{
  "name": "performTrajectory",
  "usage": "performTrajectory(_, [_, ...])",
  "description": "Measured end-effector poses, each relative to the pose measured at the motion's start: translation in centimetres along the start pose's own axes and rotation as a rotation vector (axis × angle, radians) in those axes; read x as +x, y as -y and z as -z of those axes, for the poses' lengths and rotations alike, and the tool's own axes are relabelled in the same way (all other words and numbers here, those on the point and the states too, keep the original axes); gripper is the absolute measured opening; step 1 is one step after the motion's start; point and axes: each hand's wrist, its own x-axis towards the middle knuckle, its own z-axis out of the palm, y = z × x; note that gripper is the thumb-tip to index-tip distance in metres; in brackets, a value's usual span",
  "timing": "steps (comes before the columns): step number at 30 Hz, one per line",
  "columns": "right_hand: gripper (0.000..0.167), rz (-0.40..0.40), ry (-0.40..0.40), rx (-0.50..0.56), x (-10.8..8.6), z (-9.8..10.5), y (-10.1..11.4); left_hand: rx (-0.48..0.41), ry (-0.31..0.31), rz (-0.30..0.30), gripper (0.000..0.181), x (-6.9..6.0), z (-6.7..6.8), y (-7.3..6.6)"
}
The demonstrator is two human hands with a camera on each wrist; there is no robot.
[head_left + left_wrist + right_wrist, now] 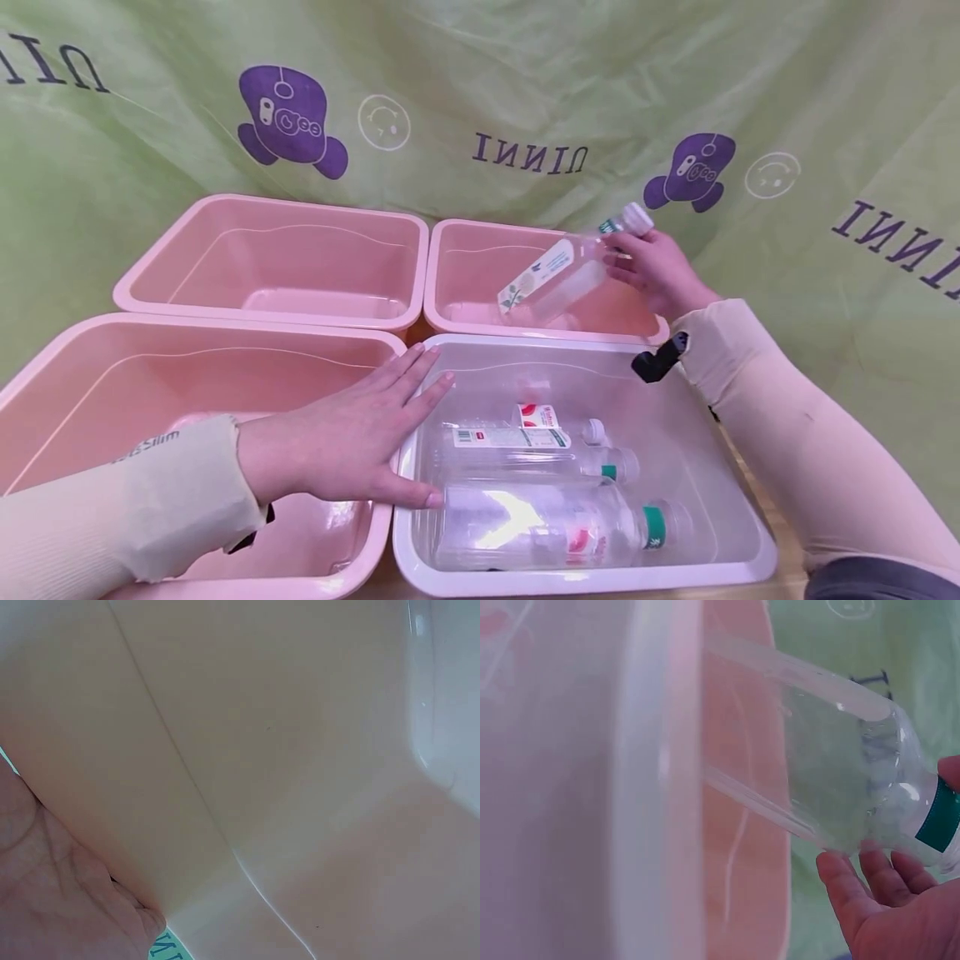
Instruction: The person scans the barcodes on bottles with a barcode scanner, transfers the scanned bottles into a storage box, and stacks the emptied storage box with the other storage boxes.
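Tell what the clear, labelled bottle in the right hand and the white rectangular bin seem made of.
The clear bottle: probably glossy plastic, since it is transparent with bright highlights. The white bin: likely smooth, satin plastic, from its rounded rim and soft sheen.

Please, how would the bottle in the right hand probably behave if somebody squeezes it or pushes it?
The bottle is probably light for its size, since no liquid shows through its clear walls. Those walls look like thin plastic, so they may flex when squeezed. Its glossy surface could slide somewhat in the right hand.
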Motion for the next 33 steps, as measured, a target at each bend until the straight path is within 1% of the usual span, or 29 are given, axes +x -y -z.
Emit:
performTrajectory(3, [0.022,-0.041,0.033,0.008,0.4,-1.3,-0.7,0.002,0.003,0.003,0.116,0.0,0.0,0.0])
performTrajectory(6, [0.023,-0.067,0.056,0.023,0.7,-2.0,-1.5,0.006,-0.001,0.002,0.115,0.0,0.0,0.0])
performTrajectory(8, [0.023,-0.07,0.07,0.016,1.0,-2.4,-2.2,0.007,-0.005,0.002,0.114,-0.1,-0.1,0.0])
performTrajectory(10, [0.024,-0.069,0.083,-0.018,1.3,-2.6,-3.0,0.005,-0.005,0.003,0.114,-0.1,-0.1,-0.1])
performTrajectory(14, [0.036,-0.078,0.092,-0.123,1.6,-2.6,-4.2,0.001,-0.006,0.0,0.114,-0.1,-0.2,-0.1])
performTrajectory(17, [0.046,-0.104,0.07,-0.164,1.7,-2.4,-4.5,0.005,-0.006,-0.003,0.113,-0.1,-0.2,-0.1])
performTrajectory(18, [0.045,-0.107,0.059,-0.175,1.8,-2.4,-4.5,0.005,-0.008,-0.006,0.112,-0.1,-0.2,-0.1])
performTrajectory(20, [0.043,-0.123,0.048,-0.232,1.8,-2.0,-4.5,0.005,-0.011,-0.011,0.111,-0.1,0.0,-0.1])
performTrajectory(22, [0.039,-0.155,0.057,-0.312,1.8,-1.5,-4.7,0.002,-0.015,-0.014,0.111,-0.1,0.0,-0.1])
performTrajectory(24, [0.036,-0.185,0.096,-0.403,1.8,-1.1,-4.8,-0.004,-0.018,-0.017,0.11,-0.1,0.0,-0.1])
performTrajectory(26, [0.037,-0.206,0.144,-0.497,1.8,-0.8,-5.0,-0.002,-0.011,-0.01,0.11,-0.1,0.0,-0.1])
performTrajectory(28, [0.042,-0.203,0.175,-0.564,1.7,-0.6,-5.0,0.001,-0.006,-0.003,0.111,0.0,-0.1,-0.1])
performTrajectory(30, [0.046,-0.188,0.186,-0.619,1.6,-0.4,-5.0,0.006,-0.002,0.001,0.111,0.0,-0.1,-0.2])
performTrajectory(33, [0.045,-0.154,0.192,-0.69,1.6,-0.3,-4.8,0.009,0.001,0.004,0.111,0.0,0.0,-0.1])
